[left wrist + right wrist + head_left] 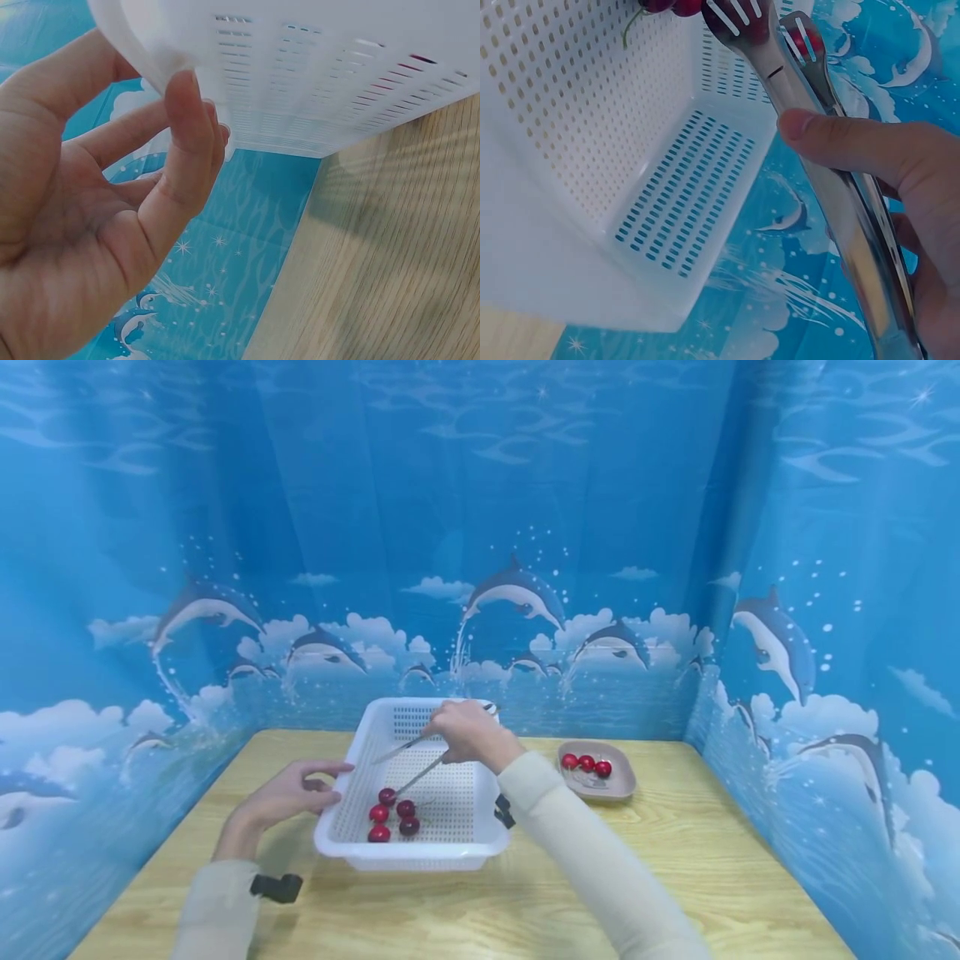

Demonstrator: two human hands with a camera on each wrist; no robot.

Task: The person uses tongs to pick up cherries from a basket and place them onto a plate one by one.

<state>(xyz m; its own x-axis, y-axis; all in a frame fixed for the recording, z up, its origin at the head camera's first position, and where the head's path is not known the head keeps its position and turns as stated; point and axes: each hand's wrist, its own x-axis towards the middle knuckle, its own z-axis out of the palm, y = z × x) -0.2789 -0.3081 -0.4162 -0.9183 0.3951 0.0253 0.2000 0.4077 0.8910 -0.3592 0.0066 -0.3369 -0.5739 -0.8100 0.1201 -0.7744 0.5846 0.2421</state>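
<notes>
In the head view, the basket (412, 851) is seen on the counter (675, 852), with five cherries (406, 808) grouped in its near left part. Three more cherries (587, 763) are held in the tray (627, 783) to the right. The outside of the basket's slotted wall is shown only in the left wrist view, where red is visible through some slots. Slotted tips (739, 28) on the tongs (825, 195) are revealed only in the right wrist view; red shows at the far tip, but whether by reflection or through the slots cannot be told.

The basket's left rim is pinched between the thumb and fingers of the left hand (288, 789). The tongs are gripped by the right hand (467, 731) over the basket, their arms spread. One tip is positioned at the uppermost cherry; contact cannot be confirmed.
</notes>
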